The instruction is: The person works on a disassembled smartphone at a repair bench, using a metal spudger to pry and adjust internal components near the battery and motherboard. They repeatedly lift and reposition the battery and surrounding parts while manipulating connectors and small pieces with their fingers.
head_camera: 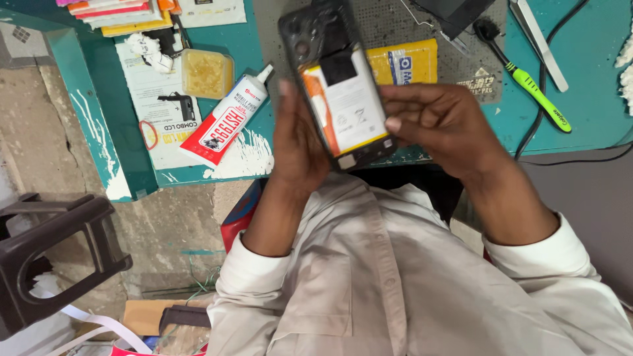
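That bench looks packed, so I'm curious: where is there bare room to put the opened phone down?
Bare teal bench lies right of the green toothbrush, crossed only by a black cable. A smaller patch sits between the glue tube and the left hand. The top left is crowded with papers, a yellow tub and stacked cards.

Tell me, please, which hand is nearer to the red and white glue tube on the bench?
The left hand. It grips the opened phone just right of the glue tube, while the right hand holds the phone's far side, farther away.
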Motion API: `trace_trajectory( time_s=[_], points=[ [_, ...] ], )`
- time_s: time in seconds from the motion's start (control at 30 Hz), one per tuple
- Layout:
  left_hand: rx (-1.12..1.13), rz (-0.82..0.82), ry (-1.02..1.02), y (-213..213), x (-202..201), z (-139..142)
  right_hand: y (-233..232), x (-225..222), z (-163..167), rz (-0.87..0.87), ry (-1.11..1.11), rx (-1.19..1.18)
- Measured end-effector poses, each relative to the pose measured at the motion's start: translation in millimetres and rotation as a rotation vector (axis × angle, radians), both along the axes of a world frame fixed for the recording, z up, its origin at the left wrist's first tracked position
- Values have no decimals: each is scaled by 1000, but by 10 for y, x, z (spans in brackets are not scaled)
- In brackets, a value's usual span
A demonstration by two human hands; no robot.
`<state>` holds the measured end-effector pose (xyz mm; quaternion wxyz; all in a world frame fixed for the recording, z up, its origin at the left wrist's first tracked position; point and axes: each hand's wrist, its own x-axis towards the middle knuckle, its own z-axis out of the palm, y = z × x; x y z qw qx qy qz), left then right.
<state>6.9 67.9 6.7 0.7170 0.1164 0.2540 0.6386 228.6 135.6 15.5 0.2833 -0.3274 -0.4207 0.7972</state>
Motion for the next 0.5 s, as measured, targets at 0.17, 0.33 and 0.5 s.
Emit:
trace_trajectory(
  time_s=[0.17,0.33,0.5],
  points=[
    [-27,69,-238,50,102,103,-151,-241,254,-75,-345,734],
    [-19,210,-165,124,157,104,-327,-317,633,10,-504,1060],
    [-67,345,36,166,233,172,-319,-368,747,71,-488,1105]
  ],
)
